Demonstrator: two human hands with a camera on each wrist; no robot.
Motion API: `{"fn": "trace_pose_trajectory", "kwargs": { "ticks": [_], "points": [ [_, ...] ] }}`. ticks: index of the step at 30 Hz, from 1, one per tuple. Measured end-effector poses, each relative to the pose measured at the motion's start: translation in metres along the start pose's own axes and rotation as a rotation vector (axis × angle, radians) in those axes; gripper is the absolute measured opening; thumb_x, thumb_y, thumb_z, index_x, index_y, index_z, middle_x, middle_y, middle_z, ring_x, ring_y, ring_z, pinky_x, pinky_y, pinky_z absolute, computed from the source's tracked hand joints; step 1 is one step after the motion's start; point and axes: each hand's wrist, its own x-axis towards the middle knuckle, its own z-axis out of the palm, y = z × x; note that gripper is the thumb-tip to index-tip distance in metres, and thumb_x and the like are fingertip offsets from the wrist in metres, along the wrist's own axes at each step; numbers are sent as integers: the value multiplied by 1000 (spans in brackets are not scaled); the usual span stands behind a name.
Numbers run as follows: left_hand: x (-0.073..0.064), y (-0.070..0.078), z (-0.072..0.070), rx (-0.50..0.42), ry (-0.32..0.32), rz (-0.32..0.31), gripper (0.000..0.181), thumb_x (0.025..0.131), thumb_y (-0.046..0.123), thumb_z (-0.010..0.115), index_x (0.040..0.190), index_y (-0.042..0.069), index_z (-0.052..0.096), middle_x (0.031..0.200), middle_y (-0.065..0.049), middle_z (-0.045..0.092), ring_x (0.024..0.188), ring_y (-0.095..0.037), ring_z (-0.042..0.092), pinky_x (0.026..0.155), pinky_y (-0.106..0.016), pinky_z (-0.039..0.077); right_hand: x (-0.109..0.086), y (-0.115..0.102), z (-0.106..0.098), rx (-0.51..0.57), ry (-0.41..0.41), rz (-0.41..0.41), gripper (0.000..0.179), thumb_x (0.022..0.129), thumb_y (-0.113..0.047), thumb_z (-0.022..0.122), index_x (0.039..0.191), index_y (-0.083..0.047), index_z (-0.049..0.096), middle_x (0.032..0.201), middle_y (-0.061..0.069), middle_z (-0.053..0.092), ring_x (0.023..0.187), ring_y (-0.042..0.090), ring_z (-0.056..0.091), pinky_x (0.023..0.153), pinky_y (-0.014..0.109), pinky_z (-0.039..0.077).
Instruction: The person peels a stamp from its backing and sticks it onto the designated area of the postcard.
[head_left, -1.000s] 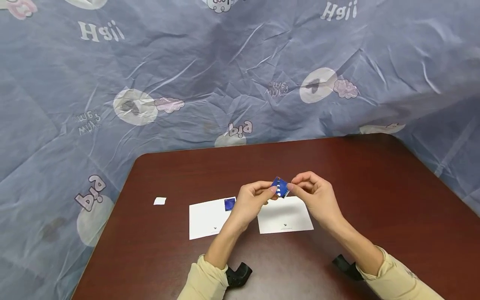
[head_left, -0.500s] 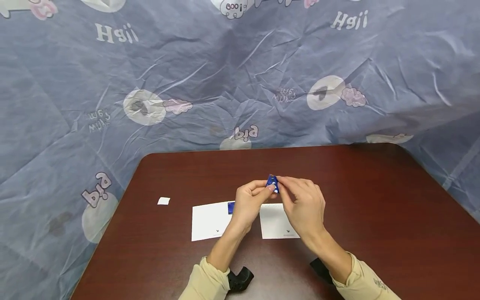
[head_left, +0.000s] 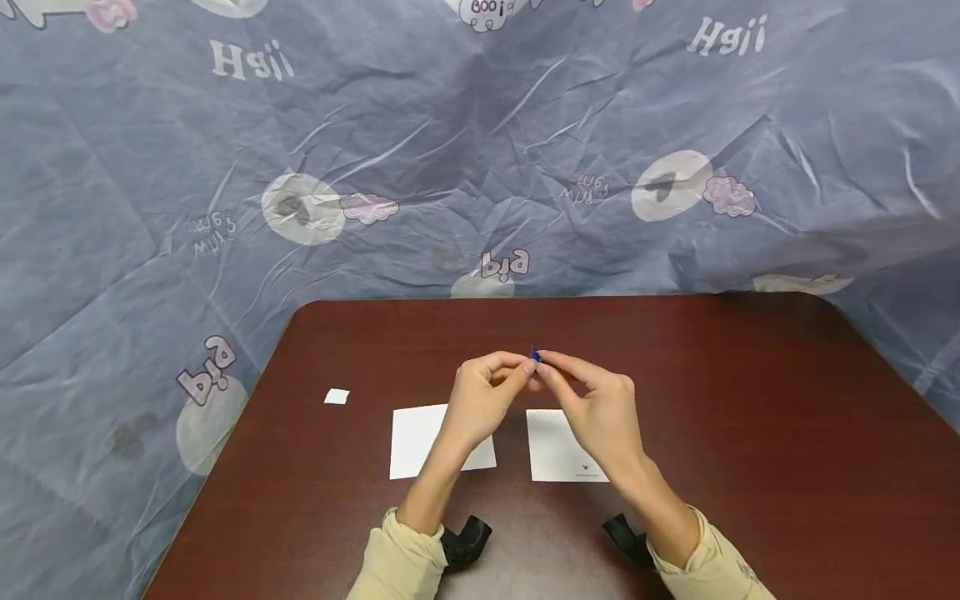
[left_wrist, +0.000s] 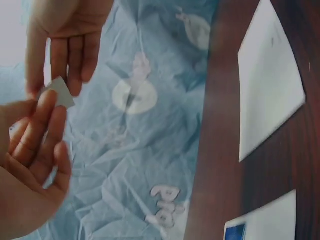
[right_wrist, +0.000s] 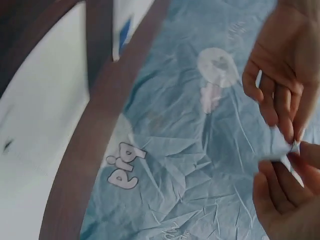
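A small blue square sticker (head_left: 535, 355) is held edge-on between both hands above the table. The left hand (head_left: 476, 400) pinches it between thumb and fingertips. From the other side, the right hand (head_left: 596, 412) pinches its edge with thumb and index finger. The left wrist view shows its pale back (left_wrist: 64, 95) at the fingertips. Below lie a left white card (head_left: 416, 437), partly covered by the left forearm, and a right white card (head_left: 555, 450), partly behind the right hand. A matching blue square (left_wrist: 234, 232) sits on the left card's corner, hidden in the head view.
A small white paper piece (head_left: 337, 397) lies on the dark red-brown table (head_left: 712, 400), left of the cards. Behind the table hangs a wrinkled blue-grey printed cloth (head_left: 420, 150). Black wrist mounts (head_left: 467, 542) show at the cream sleeves.
The sticker has turned from face-on to edge-on. The right hand has moved left, closer to the left hand, and both now meet at the sticker. The camera view has shifted slightly.
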Motion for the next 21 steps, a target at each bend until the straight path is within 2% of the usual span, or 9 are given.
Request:
{"fn": "trace_pose_trajectory", "kwargs": {
  "ticks": [4, 7, 11, 14, 17, 21],
  "points": [
    [0, 0, -4, 73, 33, 122, 11, 94, 14, 62, 92, 5, 67, 79, -3, 71, 73, -17, 68, 62, -27, 51, 2, -8, 3, 194, -63, 176, 16, 88, -9, 69, 103, -5, 74, 94, 1, 72, 79, 14, 69, 68, 19, 52],
    [0, 1, -3, 54, 27, 192, 11, 96, 11, 57, 93, 3, 63, 80, -8, 69, 74, -23, 66, 63, -30, 53, 4, -13, 3, 296, -84, 286, 18, 90, -11, 67, 105, -2, 73, 95, 5, 72, 81, 16, 69, 72, 22, 53],
    [0, 2, 1, 52, 34, 273, 11, 97, 8, 53, 92, 1, 59, 77, -11, 64, 69, -22, 61, 59, -29, 50, 6, -18, 1, 399, -83, 411, 20, 90, -9, 66, 106, 2, 71, 96, 8, 71, 82, 20, 69, 77, 26, 53],
    [1, 1, 5, 54, 46, 335, 14, 98, 6, 48, 90, 0, 58, 79, -11, 61, 70, -22, 59, 63, -29, 50, 7, -19, -1, 472, -69, 464, 20, 90, -7, 67, 105, 5, 70, 95, 9, 71, 83, 24, 69, 80, 30, 53],
    [2, 1, 7, 48, 63, 379, 19, 99, 6, 44, 88, 0, 58, 82, -11, 61, 73, -23, 59, 69, -29, 51, 7, -19, 0, 488, -56, 481, 20, 89, -9, 68, 103, 5, 70, 91, 8, 72, 82, 23, 69, 79, 32, 53],
    [3, -1, 9, 91, 99, 386, 21, 98, 10, 45, 86, 1, 60, 80, -8, 62, 65, -17, 55, 60, -27, 48, 7, -18, 1, 466, -49, 504, 19, 89, -10, 69, 101, 5, 71, 84, 13, 71, 76, 19, 69, 76, 32, 54]
  ]
}}
